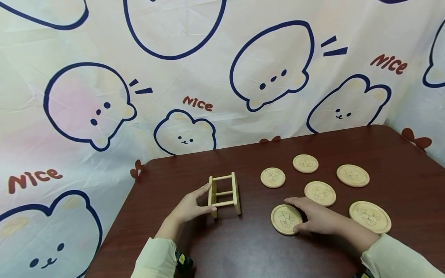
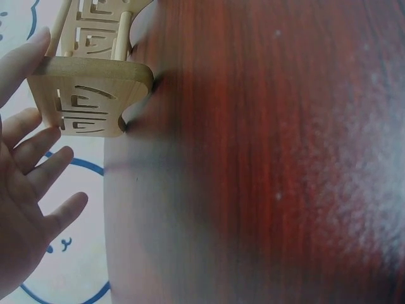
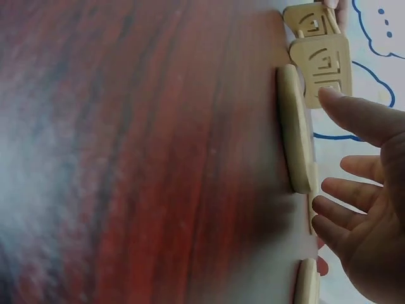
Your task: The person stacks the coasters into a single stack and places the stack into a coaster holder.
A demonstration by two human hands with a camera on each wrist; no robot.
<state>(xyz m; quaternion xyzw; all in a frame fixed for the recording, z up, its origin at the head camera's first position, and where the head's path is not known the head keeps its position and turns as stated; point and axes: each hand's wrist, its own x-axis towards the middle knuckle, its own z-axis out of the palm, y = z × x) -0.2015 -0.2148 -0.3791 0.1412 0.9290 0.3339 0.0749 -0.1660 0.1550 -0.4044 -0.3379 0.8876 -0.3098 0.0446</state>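
Observation:
A small pale wooden rack (image 1: pixel 224 197) with two cut-out side panels joined by rods stands left of the round wooden coasters. My left hand (image 1: pixel 189 208) holds its left panel between thumb and forefinger. In the left wrist view the other fingers (image 2: pixel 54 171) are spread beside the panel (image 2: pixel 88 98). My right hand (image 1: pixel 318 217) hovers at the nearest coaster (image 1: pixel 286 219), thumb by its near edge and forefinger by its far edge. The right wrist view shows that coaster (image 3: pixel 295 130) edge-on, with the fingers (image 3: pixel 351 193) apart from it.
Several more coasters with carved leaf-like patterns lie flat to the right, among them one beyond the right hand (image 1: pixel 320 193) and one beside the right wrist (image 1: pixel 370 217). A patterned cloth (image 1: pixel 174 77) hangs behind the dark wooden table (image 1: pixel 243 251).

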